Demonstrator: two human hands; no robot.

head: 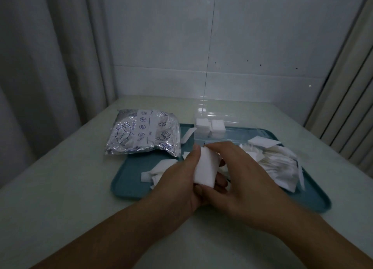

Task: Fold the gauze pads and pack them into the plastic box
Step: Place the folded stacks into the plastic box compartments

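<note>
Head view, left hand (177, 180) and right hand (240, 180) both gripping a folded gauze pad (205, 167) above the teal tray's (129, 180) near edge, clear plastic box (222, 133) with stacked pads at the far edge, loose gauze pile (282, 163) right, foil packet (143, 131) overhanging the far left corner.

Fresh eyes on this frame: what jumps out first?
Both hands, left hand and right hand, grip a white gauze pad over the teal tray. Behind them, the clear plastic box holds folded pads at its left end. A silver foil pouch overlaps the tray's far-left corner.
</note>
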